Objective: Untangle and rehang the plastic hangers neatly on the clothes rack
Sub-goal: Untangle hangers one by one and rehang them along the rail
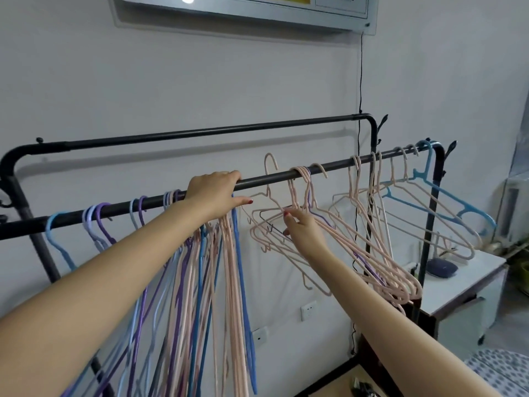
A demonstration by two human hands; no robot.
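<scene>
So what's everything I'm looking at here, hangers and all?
Rack: one, black metal, two rails, against the wall.
Pink hangers: many, tangled cluster mid front rail, more further right.
Left hangers: many, pink, purple and blue, bunched on the front rail under the left hand.
Blue hanger: one, light blue, far right of the front rail.
Cable: one, black, running down the wall behind the rack.
Sockets: two, white, low on the wall.
Table: one, white, right of the rack.
Left hand: resting over the front rail.
Right hand: pinching a pink hanger in the cluster.
</scene>
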